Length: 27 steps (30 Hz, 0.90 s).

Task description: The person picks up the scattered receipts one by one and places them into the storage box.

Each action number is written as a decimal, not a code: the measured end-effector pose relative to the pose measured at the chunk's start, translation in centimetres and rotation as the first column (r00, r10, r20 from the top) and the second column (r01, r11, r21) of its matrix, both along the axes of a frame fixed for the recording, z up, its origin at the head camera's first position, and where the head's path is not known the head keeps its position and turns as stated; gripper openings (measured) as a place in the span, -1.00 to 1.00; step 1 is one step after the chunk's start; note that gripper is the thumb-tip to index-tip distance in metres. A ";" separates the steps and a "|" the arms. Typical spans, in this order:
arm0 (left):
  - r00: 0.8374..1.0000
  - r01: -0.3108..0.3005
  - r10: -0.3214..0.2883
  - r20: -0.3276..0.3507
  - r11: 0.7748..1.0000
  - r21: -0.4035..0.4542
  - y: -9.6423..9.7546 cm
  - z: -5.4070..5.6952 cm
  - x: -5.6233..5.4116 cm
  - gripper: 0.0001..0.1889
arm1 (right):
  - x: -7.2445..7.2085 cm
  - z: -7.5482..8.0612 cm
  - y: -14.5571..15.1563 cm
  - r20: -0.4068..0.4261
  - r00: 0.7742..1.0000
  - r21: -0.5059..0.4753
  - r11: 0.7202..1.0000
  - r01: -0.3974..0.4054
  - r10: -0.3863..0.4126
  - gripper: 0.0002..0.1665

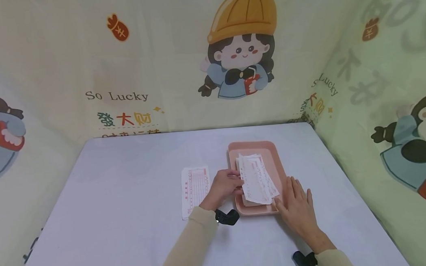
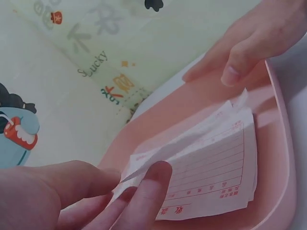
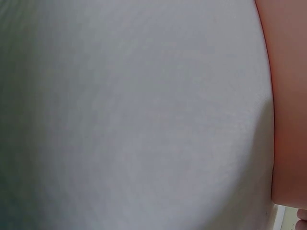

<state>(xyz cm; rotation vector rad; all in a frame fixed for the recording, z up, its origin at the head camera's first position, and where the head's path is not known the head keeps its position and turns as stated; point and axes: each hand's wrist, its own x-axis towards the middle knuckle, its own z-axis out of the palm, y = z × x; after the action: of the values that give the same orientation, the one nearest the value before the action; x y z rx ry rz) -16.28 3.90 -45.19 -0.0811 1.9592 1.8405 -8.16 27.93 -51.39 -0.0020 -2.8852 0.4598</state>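
Note:
A pink tray holds a stack of white receipt slips printed in red. My left hand is at the stack's left edge. In the left wrist view, its thumb and fingertips pinch the edge of a top slip, which is raised off those below. My right hand rests at the tray's near right side, fingers straight and thumb by the rim. The right wrist view has mostly white tabletop and the tray's side.
A separate white sheet with a red-printed grid lies on the white table, left of the tray. Printed cartoon cloth hangs behind the table and along its sides. Each wrist wears a black strap device.

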 end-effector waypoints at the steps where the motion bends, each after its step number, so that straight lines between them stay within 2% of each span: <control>1: 1.000 0.005 -0.005 0.001 1.000 0.003 0.1 0.0 0.0 -0.64 | 0.0 0.0 0.0 0.001 1.000 -0.001 1.000 -0.001 0.001 -0.01; 9: 0.998 0.069 -0.069 0.012 0.998 0.012 -0.6 0.7 0.3 -0.56 | -0.1 0.1 0.1 0.020 1.000 0.007 1.000 0.000 0.000 -0.01; 12: 0.998 0.068 -0.069 0.012 0.997 0.045 -1.1 0.9 0.3 -0.53 | -0.1 0.1 0.1 0.017 1.000 0.005 1.000 0.001 -0.001 0.00; 19: 0.997 0.071 -0.071 -0.003 0.997 -0.011 -2.8 1.2 0.4 -0.55 | -0.1 0.3 -0.2 0.015 1.000 0.008 1.000 0.009 -0.009 -0.02; 27: 1.000 0.029 -0.029 -0.002 0.999 0.036 -5.4 1.3 0.5 -0.56 | 0.0 0.3 -0.2 0.018 1.000 0.006 1.000 0.008 -0.009 -0.01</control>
<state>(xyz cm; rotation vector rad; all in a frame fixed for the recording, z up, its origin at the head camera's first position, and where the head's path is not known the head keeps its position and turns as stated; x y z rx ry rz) -15.77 -1.46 -43.84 -0.0394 1.9172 1.8572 -8.18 27.72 -51.09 -0.0175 -2.9030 0.4520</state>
